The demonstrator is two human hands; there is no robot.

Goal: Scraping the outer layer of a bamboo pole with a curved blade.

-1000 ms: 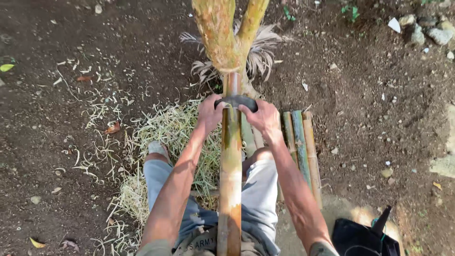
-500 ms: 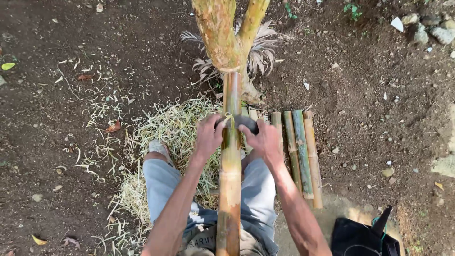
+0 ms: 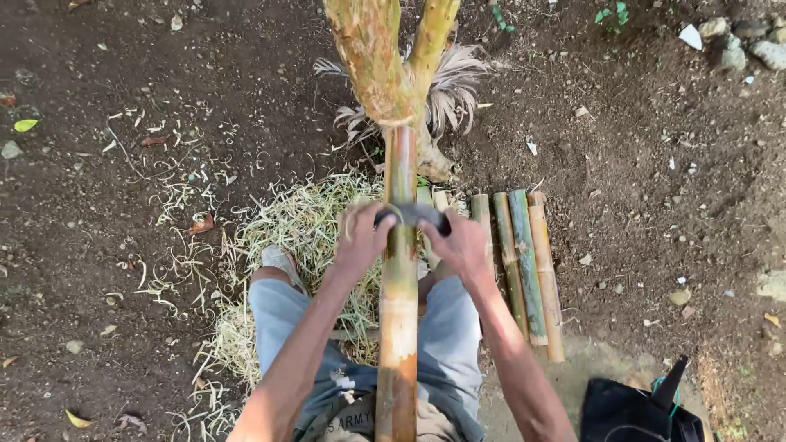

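Bare dark soil (image 3: 123,74), strewn with pebbles and dry leaves, fills the scene, and a forked tree trunk (image 3: 385,65) rises at the top middle. A long bamboo pole (image 3: 399,286) leans with its far end against the fork and runs down between the seated person's knees toward the bottom edge. The left hand (image 3: 360,237) and the right hand (image 3: 458,245) each close their fingers round one end of a dark scraping blade (image 3: 413,214), which lies crosswise on the pole about halfway along its visible length.

Below the blade the pole looks pale and mottled yellow; above it, toward the fork, the skin is browner, so that stretch probably remains to be scraped. A thick heap of pale shavings (image 3: 303,221) lies on the soil under and to the left of the legs, which suggests much scraping is done. Several bamboo lengths (image 3: 524,262) lie side by side just right of the right knee; whether they are finished cannot be told. A black bag (image 3: 630,409) sits at the bottom right corner.
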